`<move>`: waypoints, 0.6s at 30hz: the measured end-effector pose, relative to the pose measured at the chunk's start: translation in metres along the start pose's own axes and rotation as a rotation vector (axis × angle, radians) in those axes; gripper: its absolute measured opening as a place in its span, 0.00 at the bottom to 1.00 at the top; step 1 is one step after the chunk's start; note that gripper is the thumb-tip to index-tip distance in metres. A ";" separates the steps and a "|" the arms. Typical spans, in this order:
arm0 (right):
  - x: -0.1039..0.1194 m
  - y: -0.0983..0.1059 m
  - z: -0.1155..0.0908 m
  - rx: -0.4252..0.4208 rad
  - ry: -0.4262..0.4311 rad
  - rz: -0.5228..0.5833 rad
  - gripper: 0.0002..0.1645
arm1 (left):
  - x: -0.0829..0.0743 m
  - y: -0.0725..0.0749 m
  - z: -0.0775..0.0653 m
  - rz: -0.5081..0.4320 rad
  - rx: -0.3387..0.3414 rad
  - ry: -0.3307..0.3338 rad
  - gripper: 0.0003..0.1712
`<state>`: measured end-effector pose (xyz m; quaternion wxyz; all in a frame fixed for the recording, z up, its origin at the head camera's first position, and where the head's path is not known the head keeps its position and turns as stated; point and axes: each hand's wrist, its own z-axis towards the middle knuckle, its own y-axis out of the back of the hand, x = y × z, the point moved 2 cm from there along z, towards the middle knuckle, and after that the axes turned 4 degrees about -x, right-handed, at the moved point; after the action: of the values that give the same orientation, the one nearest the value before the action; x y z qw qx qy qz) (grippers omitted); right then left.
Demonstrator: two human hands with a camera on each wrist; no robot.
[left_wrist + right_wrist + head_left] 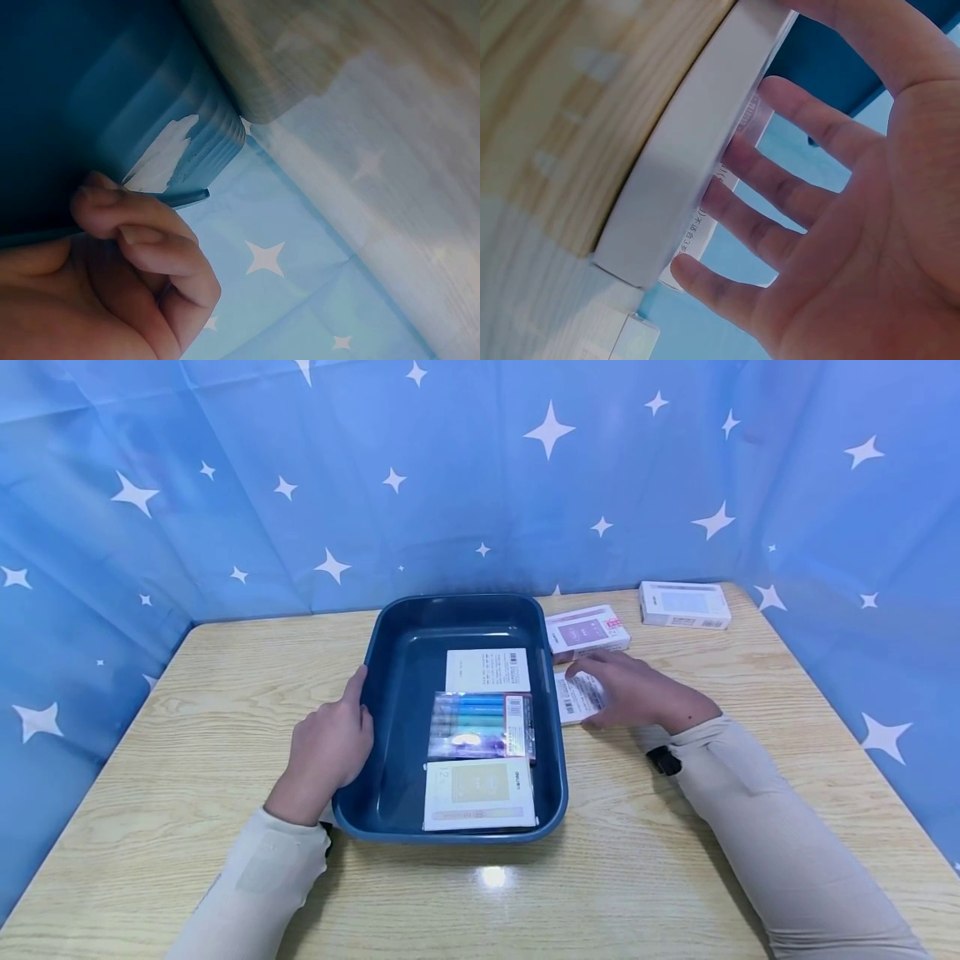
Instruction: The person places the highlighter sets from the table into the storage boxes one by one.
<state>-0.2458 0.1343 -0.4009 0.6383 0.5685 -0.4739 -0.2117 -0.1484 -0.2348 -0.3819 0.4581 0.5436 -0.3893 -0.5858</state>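
Observation:
My left hand [330, 747] grips the left rim of a dark blue plastic tray [397, 727], fingers curled at its outer side in the left wrist view. My right hand [626, 689] is over a white box [573, 697] with printed text, lying just right of the tray. In the right wrist view its fingers spread fairly straight, fingertips close at the top edge of that box [679, 157]. Inside the tray, along its right side, lie a white printed box [487, 670], a clear pack of blue and green pens [480, 722] and a white box with a yellow panel [480, 793].
Behind the right hand, a white box with a purple panel [588, 631] lies against the tray's right side. Another white box [684, 604] sits at the table's back right corner. A blue curtain with white stars [480, 468] hangs around the wooden table [225, 710].

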 end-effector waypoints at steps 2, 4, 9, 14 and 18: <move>0.001 0.000 0.000 -0.006 0.009 -0.006 0.43 | 0.000 0.000 0.000 0.002 0.001 -0.001 0.33; 0.001 0.000 0.001 -0.005 0.023 -0.014 0.44 | 0.000 0.000 0.000 0.003 0.002 0.000 0.33; 0.002 0.000 0.000 -0.005 0.045 -0.032 0.45 | 0.001 0.000 0.000 0.003 0.005 0.003 0.33; 0.002 0.001 0.000 -0.001 0.045 -0.026 0.45 | 0.001 0.000 0.000 0.002 0.005 0.004 0.33; 0.002 0.000 0.000 -0.001 0.045 -0.015 0.45 | 0.001 0.000 0.000 0.001 0.002 0.003 0.33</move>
<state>-0.2448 0.1324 -0.3996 0.6474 0.5764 -0.4551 -0.2036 -0.1484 -0.2353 -0.3822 0.4584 0.5447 -0.3895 -0.5843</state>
